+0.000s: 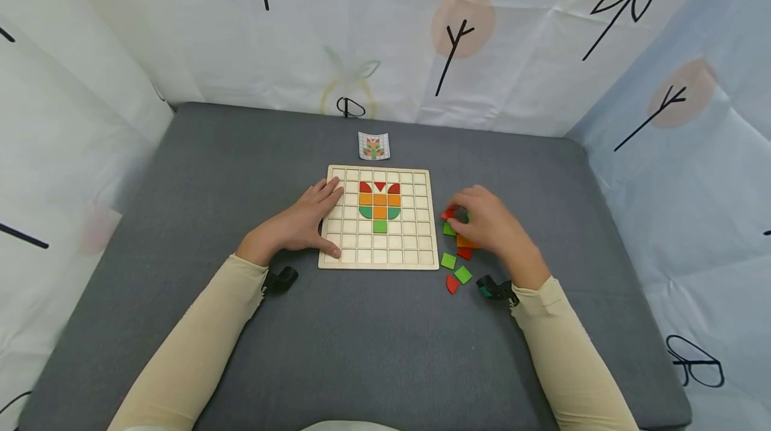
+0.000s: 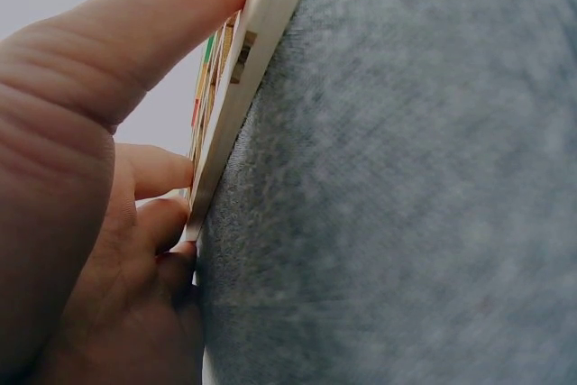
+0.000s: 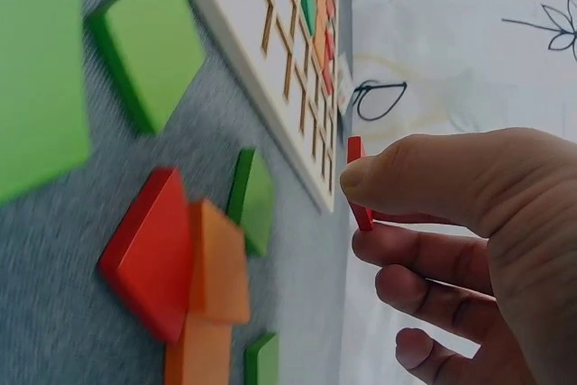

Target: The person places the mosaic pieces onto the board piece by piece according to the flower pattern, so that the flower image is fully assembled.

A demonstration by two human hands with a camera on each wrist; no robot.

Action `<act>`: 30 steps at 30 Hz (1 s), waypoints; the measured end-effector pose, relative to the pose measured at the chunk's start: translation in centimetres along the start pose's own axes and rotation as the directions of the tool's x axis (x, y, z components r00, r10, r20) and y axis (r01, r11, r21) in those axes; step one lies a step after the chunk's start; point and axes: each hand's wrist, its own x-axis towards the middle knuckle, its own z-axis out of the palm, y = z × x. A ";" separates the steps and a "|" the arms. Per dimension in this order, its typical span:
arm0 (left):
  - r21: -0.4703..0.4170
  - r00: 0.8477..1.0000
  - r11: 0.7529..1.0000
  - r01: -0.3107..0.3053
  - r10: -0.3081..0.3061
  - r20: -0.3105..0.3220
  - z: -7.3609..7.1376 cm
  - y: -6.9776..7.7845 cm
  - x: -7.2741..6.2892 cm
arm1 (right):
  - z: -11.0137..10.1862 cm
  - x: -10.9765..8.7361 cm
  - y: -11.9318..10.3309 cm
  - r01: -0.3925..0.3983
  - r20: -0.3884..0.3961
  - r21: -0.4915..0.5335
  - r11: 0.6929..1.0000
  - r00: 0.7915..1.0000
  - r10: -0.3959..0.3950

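Head view: the left hand [image 1: 303,220] rests, fingers extended, on the left edge of the gridded board [image 1: 410,242] at centre; left wrist view: its thumb [image 2: 135,47] touches the rim [image 2: 268,26], upper centre; right wrist view: the right hand [image 3: 505,196] pinches a red piece [image 3: 355,148], right of centre, best held lightly, board steady.

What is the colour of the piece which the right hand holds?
Red. The piece in the right hand shows best in the right wrist view.
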 end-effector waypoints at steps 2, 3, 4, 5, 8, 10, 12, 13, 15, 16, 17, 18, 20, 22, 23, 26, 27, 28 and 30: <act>0.002 1.000 1.000 -0.003 0.003 -0.002 0.1 0.0 0.0 | 0.1 0.2 -0.3 0.014 -0.008 -0.003 1.000 1.000 -0.014; 0.002 1.000 1.000 -0.004 0.004 -0.003 0.1 -0.1 0.0 | 0.2 0.2 -0.5 0.023 -0.013 -0.004 1.000 1.000 -0.023; 0.001 1.000 1.000 -0.006 0.006 -0.004 0.1 -0.1 0.0 | 0.2 0.3 -0.7 0.031 -0.016 -0.004 1.000 0.999 -0.031; 0.001 1.000 1.000 -0.007 0.007 -0.005 0.1 -0.1 0.0 | 0.3 0.4 -0.9 0.039 -0.020 -0.004 0.999 0.999 -0.039; 0.002 1.000 1.000 -0.007 0.007 -0.006 0.2 -0.2 0.0 | 0.5 0.7 -1.5 0.054 -0.021 0.005 0.999 0.998 -0.053; 0.006 1.000 1.000 -0.005 0.005 -0.005 0.2 -0.2 0.1 | 0.6 0.9 -2.0 0.063 -0.017 0.014 0.998 0.998 -0.062; 0.006 1.000 1.000 -0.004 0.004 -0.005 0.3 -0.2 0.1 | 0.8 1.1 -2.4 0.074 -0.013 0.015 0.997 0.997 -0.074; 0.006 1.000 1.000 -0.004 0.004 -0.004 0.3 -0.3 0.1 | 0.9 1.2 -2.6 0.083 -0.012 0.014 0.996 0.997 -0.083; 0.004 1.000 1.000 -0.007 0.007 -0.006 0.3 -0.3 0.1 | 1.1 1.5 -3.0 0.100 -0.015 0.014 0.995 0.995 -0.100; 0.003 1.000 1.000 -0.008 0.008 -0.006 0.4 -0.3 0.1 | 1.3 1.6 -3.2 0.109 -0.018 0.016 0.994 0.994 -0.108; 0.002 1.000 1.000 -0.010 0.010 -0.007 0.4 -0.4 0.1 | 1.4 1.7 -3.3 0.120 -0.023 0.017 0.993 0.993 -0.119; 0.004 1.000 1.000 -0.012 0.012 -0.008 0.4 -0.4 0.1 | 1.5 1.9 -3.5 0.129 -0.026 0.020 0.991 0.991 -0.129; 0.003 1.000 1.000 -0.015 0.015 -0.009 0.3 -0.4 0.1 | 1.7 2.1 -3.9 0.148 -0.032 0.027 0.989 0.989 -0.147; 0.004 1.000 1.000 -0.015 0.015 -0.009 0.3 -0.3 0.1 | 1.9 2.4 -4.2 0.159 -0.034 0.036 0.987 0.987 -0.158; 0.003 1.000 1.000 -0.014 0.014 -0.010 0.2 -0.3 0.1 | 2.0 2.6 -4.4 0.159 -0.033 0.038 0.987 0.987 -0.158; 0.004 1.000 1.000 -0.013 0.013 -0.012 0.1 -0.3 0.2 | 2.4 3.0 -5.0 0.140 -0.018 0.047 0.989 0.990 -0.139; 0.004 1.000 1.000 -0.013 0.013 -0.012 0.1 -0.3 0.2 | 2.5 3.1 -5.2 0.128 -0.009 0.052 0.990 0.992 -0.128; 0.002 1.000 1.000 -0.011 0.011 -0.010 0.1 -0.2 0.1 | 2.6 3.1 -5.4 0.115 0.001 0.054 0.992 0.993 -0.115; 0.001 1.000 1.000 -0.011 0.011 -0.004 0.2 -0.2 0.0 | 2.9 3.2 -5.9 0.096 0.022 0.055 0.994 0.995 -0.097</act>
